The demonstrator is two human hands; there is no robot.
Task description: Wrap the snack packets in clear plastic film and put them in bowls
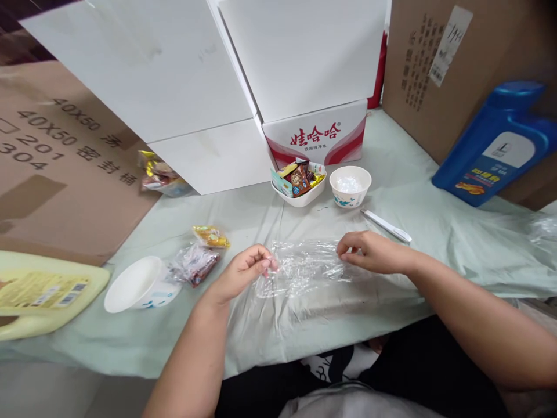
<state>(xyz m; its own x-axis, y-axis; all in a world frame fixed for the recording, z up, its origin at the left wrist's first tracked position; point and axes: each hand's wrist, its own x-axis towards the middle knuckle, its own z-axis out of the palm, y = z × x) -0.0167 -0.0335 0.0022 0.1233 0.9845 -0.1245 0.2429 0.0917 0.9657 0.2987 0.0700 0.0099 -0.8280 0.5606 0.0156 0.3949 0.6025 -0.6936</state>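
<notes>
A sheet of clear plastic film [304, 264], crinkled and see-through, stretches over the cloth between my two hands. My left hand [251, 268] pinches its left end between thumb and fingers. At the right end, my right hand [363, 251] has its fingers curled in on the film's edge. Just beyond lie a white utility knife [386, 225] and a paper bowl [350, 187] holding crumpled clear plastic. A white dish [300, 200] of wrapped snacks stands beside that bowl. Left of my left hand are a bagged bundle of dark packets [198, 264] and a yellow packet [212, 237].
A paper bowl [141, 284] is tipped on its side at the left, near a pale yellow jug [47, 293]. White boxes [195, 75] and cardboard cartons [56, 157] stand behind. A blue bottle [496, 145] leans at the right. The green tablecloth [418, 168] is wrinkled.
</notes>
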